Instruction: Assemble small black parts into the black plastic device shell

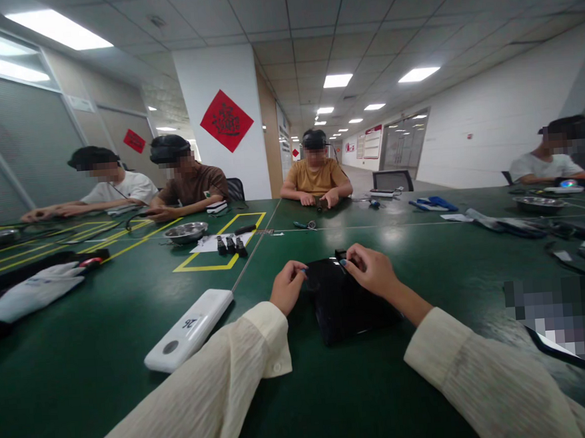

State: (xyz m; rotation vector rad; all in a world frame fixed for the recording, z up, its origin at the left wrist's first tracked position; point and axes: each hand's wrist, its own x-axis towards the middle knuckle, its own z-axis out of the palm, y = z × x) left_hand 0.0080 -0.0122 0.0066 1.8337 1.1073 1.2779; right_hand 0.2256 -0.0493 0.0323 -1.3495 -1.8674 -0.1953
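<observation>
Plainly, the black panel's (352, 313) far-edge black piece (340, 252) lies nearer the right hand (373, 271) than the left hand (287, 286), fingers curled, grips unclear.

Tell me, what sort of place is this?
Probably an office used as a shared workroom: several people sit around a large green table, part of it marked with yellow lines, beneath a tiled ceiling with bright light panels.
</observation>
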